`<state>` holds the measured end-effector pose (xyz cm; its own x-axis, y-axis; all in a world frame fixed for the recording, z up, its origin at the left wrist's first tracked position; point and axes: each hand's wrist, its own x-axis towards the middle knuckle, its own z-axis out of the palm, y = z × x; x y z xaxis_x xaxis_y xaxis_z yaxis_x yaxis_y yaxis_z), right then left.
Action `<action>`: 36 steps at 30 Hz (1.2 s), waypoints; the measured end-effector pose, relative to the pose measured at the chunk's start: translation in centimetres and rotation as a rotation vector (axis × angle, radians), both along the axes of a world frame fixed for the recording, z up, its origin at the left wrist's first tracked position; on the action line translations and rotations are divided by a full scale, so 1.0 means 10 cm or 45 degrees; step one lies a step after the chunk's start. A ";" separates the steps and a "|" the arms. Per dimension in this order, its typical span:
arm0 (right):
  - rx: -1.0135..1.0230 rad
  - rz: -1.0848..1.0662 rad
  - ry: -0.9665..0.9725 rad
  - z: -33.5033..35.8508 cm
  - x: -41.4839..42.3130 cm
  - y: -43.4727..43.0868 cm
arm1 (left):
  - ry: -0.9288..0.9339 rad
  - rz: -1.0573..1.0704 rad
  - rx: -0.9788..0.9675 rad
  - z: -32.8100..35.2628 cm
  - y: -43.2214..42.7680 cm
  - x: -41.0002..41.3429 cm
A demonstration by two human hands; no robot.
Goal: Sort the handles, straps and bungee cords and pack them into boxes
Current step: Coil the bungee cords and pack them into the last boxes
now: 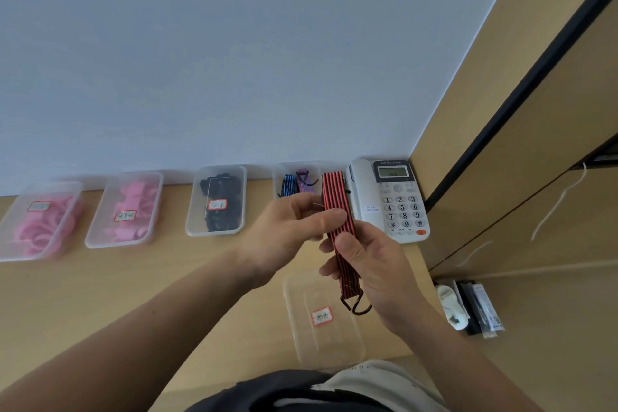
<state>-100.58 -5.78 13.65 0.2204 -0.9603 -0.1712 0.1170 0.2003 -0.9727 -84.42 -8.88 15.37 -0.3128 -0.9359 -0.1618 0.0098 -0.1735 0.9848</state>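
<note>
Both hands hold a folded red-and-black striped bungee cord [334, 192] above the desk. My left hand [291, 231] pinches its middle with thumb and fingers. My right hand [368, 264] grips its lower part, and the black metal hooks [356, 306] hang out below the palm. Behind the cord, a clear box [294, 174] against the wall holds a blue and a purple bungee cord. A clear lid [321, 321] with a red-edged label lies on the desk under my hands.
Along the wall stand a clear box of black straps [217, 201] and two clear boxes of pink handles [125, 211], [40, 221]. A white desk phone [394, 197] sits in the corner at right. Beyond the desk's right edge lie small items on the floor [468, 308].
</note>
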 end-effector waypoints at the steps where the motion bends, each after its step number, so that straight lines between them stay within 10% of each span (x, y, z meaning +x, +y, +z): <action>1: 0.002 0.008 -0.010 0.00 0.00 -0.01 | 0.026 0.023 -0.011 0.00 0.00 -0.02; 16: 0.119 0.129 0.318 -0.01 -0.06 -0.03 | -0.043 0.094 -0.245 0.03 -0.06 0.04; 27: 0.366 0.025 -0.353 0.08 0.01 -0.08 | -0.850 0.147 -1.301 -0.16 -0.01 0.09; 36: 0.291 -0.177 -0.386 0.07 -0.01 -0.22 | -0.571 -0.035 -0.942 -0.18 -0.02 0.16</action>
